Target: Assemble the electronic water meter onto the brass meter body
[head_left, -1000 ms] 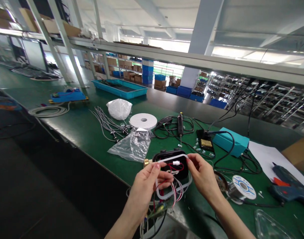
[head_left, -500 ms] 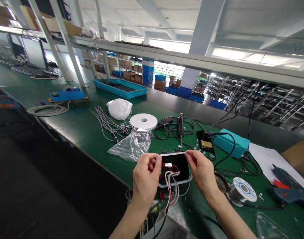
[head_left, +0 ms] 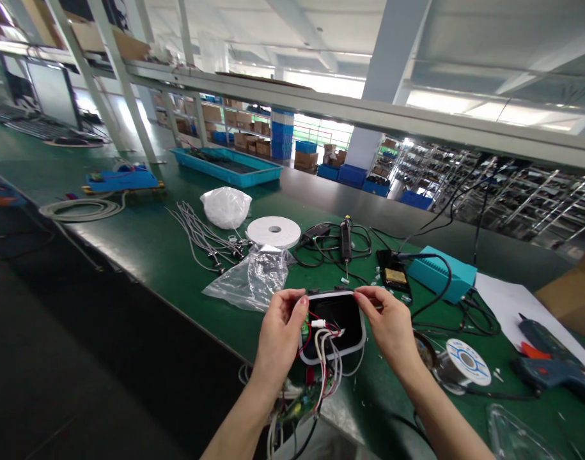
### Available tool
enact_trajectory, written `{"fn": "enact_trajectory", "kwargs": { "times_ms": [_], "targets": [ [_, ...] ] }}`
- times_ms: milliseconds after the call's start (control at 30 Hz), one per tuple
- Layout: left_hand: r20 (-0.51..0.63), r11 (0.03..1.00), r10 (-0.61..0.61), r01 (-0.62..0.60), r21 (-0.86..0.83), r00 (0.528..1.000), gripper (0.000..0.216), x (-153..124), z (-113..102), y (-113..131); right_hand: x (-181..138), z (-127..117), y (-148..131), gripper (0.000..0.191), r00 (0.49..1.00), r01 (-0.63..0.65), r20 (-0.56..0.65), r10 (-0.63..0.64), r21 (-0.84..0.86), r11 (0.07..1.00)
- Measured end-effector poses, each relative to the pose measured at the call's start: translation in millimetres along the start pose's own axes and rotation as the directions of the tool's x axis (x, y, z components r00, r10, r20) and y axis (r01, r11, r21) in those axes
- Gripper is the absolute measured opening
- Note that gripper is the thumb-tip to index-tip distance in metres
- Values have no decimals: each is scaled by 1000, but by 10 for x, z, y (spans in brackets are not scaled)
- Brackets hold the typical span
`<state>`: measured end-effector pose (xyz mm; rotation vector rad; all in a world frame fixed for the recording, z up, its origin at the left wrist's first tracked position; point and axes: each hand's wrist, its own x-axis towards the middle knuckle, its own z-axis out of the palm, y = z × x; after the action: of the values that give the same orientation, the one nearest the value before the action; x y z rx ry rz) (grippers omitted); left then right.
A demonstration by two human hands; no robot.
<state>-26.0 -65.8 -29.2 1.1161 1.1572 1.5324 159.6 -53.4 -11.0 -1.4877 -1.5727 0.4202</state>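
Observation:
A black plastic housing with a white gasket ring round its rim lies on the green bench. Red and white wires with a white connector spill out of it toward a small circuit board hanging over the near edge. My left hand pinches the ring at the housing's upper left corner. My right hand pinches the ring at the upper right corner. Both hands press the ring against the rim.
A clear bag, a white tape roll, a white bag and loose cables lie behind. A soldering station, solder spool, glue gun sit right. A blue tray stands far back.
The white ring, loose and held up over the wires a second ago, now sits along the housing's rim. Both hands moved up to its top corners.

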Motion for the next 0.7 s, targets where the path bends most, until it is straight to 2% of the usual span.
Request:
{"fn": "enact_trajectory", "kwargs": {
  "times_ms": [133, 400, 567, 700],
  "targets": [
    [75, 998, -43, 45, -32, 996, 30, 6, -1, -1, 27, 13, 18, 30, 999, -53, 8, 53, 90, 995],
    [42, 998, -58, 59, -30, 997, 28, -9, -3, -29, 27, 32, -24, 25, 996, -56, -57, 64, 142, 988],
    [64, 997, -54, 57, -43, 996, 27, 1, -8, -33, 54, 29, -4, 33, 986, -166, 54, 156, 308, 937],
    [85, 998, -42, 46, -36, 995, 25, 6, -23, -5, 73, 35, 24, 36, 971, -238, 120, 207, 377, 895]
  ]
}}
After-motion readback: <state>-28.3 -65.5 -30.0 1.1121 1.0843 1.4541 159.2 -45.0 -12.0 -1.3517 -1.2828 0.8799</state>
